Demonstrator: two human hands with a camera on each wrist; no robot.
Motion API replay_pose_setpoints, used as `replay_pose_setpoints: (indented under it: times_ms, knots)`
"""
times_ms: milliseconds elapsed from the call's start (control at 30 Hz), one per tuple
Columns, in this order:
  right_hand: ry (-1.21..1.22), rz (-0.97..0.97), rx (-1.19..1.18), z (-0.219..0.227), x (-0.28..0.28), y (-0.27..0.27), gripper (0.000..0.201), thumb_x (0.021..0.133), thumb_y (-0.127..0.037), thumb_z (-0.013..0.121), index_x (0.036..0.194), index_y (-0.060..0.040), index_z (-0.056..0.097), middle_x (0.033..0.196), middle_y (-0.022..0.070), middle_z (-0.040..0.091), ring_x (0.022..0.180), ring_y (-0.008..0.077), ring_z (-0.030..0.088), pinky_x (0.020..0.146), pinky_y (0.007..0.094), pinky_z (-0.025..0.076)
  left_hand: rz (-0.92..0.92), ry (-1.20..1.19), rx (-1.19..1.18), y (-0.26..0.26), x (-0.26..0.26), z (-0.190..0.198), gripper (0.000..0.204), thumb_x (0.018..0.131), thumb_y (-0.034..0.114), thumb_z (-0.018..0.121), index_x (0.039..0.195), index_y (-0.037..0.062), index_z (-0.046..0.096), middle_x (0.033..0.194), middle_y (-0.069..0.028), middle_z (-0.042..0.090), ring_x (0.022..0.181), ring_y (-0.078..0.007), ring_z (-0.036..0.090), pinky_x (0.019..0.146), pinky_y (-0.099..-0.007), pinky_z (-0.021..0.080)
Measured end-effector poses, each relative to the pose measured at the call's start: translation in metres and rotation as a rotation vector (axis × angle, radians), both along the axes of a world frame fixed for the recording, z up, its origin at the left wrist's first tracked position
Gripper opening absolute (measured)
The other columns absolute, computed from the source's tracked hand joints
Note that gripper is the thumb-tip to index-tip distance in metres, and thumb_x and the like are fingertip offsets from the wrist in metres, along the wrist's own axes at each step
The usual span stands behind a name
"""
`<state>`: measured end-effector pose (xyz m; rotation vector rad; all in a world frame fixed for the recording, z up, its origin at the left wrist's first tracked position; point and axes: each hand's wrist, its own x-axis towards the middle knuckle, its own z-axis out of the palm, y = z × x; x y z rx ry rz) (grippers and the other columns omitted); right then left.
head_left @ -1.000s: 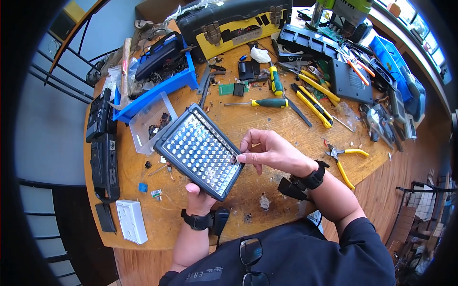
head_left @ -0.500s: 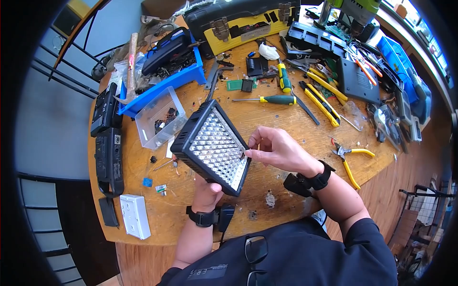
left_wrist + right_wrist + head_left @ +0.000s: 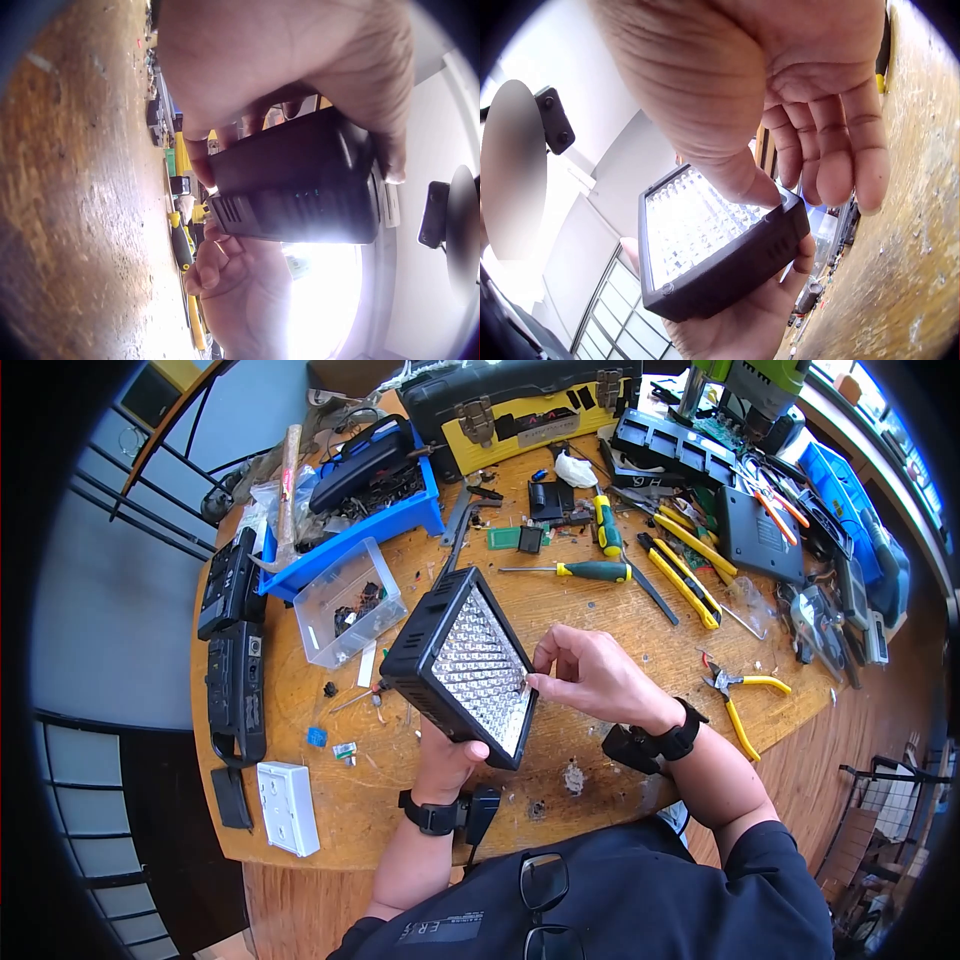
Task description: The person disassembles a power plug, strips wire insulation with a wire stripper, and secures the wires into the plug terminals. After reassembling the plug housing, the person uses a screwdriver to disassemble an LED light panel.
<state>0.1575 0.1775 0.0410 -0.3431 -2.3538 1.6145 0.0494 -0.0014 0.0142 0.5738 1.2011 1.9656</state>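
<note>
A black LED light panel [image 3: 484, 672] is held up over the table, its face of small clear bulbs turned to the right. The left hand [image 3: 446, 758] grips its casing from below and behind, the thumb on the lower edge. In the left wrist view the fingers curl round the black housing [image 3: 292, 180]. The right hand [image 3: 602, 678] has its thumb on the panel's right edge. In the right wrist view that thumb rests on the bulb face [image 3: 697, 225] near a corner, while the other fingers of the right hand [image 3: 780, 97] hang loosely bent, off the panel.
A clear plastic box [image 3: 322, 622] and a blue bin [image 3: 350, 543] stand at the left, with a hammer [image 3: 289, 490]. Behind lie screwdrivers [image 3: 595, 571] and a yellow cutter [image 3: 685, 582]. Pliers [image 3: 733, 682] are at the right, a white box [image 3: 287, 808] at front left.
The left hand has tilted the panel so that its face turns to the right and its black side shows. The right thumb has stayed at its right edge. The whole head view has shifted slightly.
</note>
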Motion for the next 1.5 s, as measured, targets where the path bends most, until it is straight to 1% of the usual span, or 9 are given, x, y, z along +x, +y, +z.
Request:
replay_pose_setpoints:
  times_ms: [467,533,567,800,967,1067,1133,1233,1500]
  knots:
    - [0.026,0.021,0.093,0.003,0.001,0.002,0.021,0.078,-0.015,0.068,0.085,-0.0005,0.055,0.059,0.0043,0.054,0.051,0.0106,0.050,0.049,0.0261,0.040,0.007,0.090,-0.029,0.000,0.002,0.003,0.095,0.056,0.040,0.086,0.127,-0.0004,0.038,0.117,-0.0110,0.053,0.108,-0.0210,0.054,0.090,-0.0336,0.046]
    - [-0.067,0.028,0.100,0.009,0.002,0.002,0.021,0.076,-0.016,0.068,0.082,0.0007,0.056,0.067,0.0134,0.060,0.061,0.0257,0.060,0.056,0.0353,0.046,0.019,0.095,-0.030,-0.001,0.000,-0.001,0.095,0.056,0.040,0.086,0.127,-0.0003,0.038,0.117,-0.0109,0.053,0.108,-0.0210,0.054,0.090,-0.0337,0.046]
    - [-0.068,0.027,0.099,0.010,0.003,0.002,0.021,0.076,-0.016,0.068,0.082,0.0007,0.056,0.067,0.0134,0.060,0.061,0.0257,0.060,0.056,0.0353,0.046,0.030,0.100,-0.031,-0.001,-0.001,-0.002,0.095,0.056,0.041,0.086,0.127,-0.0003,0.038,0.118,-0.0108,0.052,0.108,-0.0211,0.054,0.091,-0.0339,0.046]
    - [-0.057,0.009,0.019,0.009,0.003,0.002,0.021,0.077,-0.016,0.067,0.082,0.0005,0.055,0.063,0.0123,0.058,0.056,0.0224,0.059,0.053,0.0333,0.044,0.036,-0.078,0.066,0.002,0.000,0.002,0.096,0.059,0.041,0.084,0.130,-0.0001,0.034,0.121,-0.0106,0.050,0.109,-0.0218,0.054,0.092,-0.0349,0.046]
    - [-0.057,0.017,0.001,0.008,0.003,0.003,0.021,0.078,-0.016,0.067,0.083,0.0005,0.055,0.062,0.0121,0.057,0.055,0.0209,0.057,0.052,0.0323,0.043,-0.003,-0.117,0.010,-0.003,-0.006,-0.008,0.101,0.061,0.054,0.078,0.132,-0.0003,0.031,0.124,-0.0116,0.048,0.111,-0.0227,0.053,0.093,-0.0361,0.046]
    - [-0.033,0.041,-0.041,0.002,0.003,0.004,0.022,0.079,-0.017,0.067,0.083,0.0000,0.054,0.061,0.0088,0.056,0.055,0.0157,0.055,0.051,0.0295,0.042,-0.004,-0.166,0.061,-0.002,-0.006,-0.010,0.100,0.063,0.059,0.074,0.131,-0.0006,0.032,0.124,-0.0114,0.048,0.111,-0.0227,0.053,0.093,-0.0363,0.046]
    - [0.006,0.082,-0.250,-0.001,0.004,0.004,0.023,0.081,-0.019,0.067,0.083,-0.0008,0.054,0.064,0.0036,0.056,0.056,0.0090,0.053,0.050,0.0251,0.040,-0.015,-0.153,0.062,-0.003,-0.006,-0.004,0.100,0.064,0.061,0.071,0.132,-0.0010,0.032,0.126,-0.0123,0.047,0.113,-0.0233,0.053,0.094,-0.0369,0.047]
    - [-0.068,0.137,-0.435,0.008,0.006,0.005,0.022,0.083,-0.020,0.067,0.082,-0.0021,0.054,0.068,-0.0005,0.056,0.058,0.0044,0.052,0.049,0.0211,0.040,-0.046,-0.209,0.088,-0.004,-0.005,0.000,0.099,0.068,0.060,0.069,0.134,-0.0019,0.029,0.132,-0.0150,0.043,0.115,-0.0253,0.051,0.096,-0.0394,0.045]
    - [-0.070,0.231,-0.672,0.014,0.009,0.007,0.019,0.084,-0.018,0.067,0.085,-0.0024,0.056,0.073,-0.0014,0.057,0.058,0.0029,0.052,0.047,0.0172,0.042,-0.014,-0.183,0.122,-0.004,-0.004,0.003,0.098,0.072,0.065,0.061,0.135,-0.0018,0.026,0.133,-0.0170,0.041,0.119,-0.0282,0.048,0.098,-0.0420,0.043]
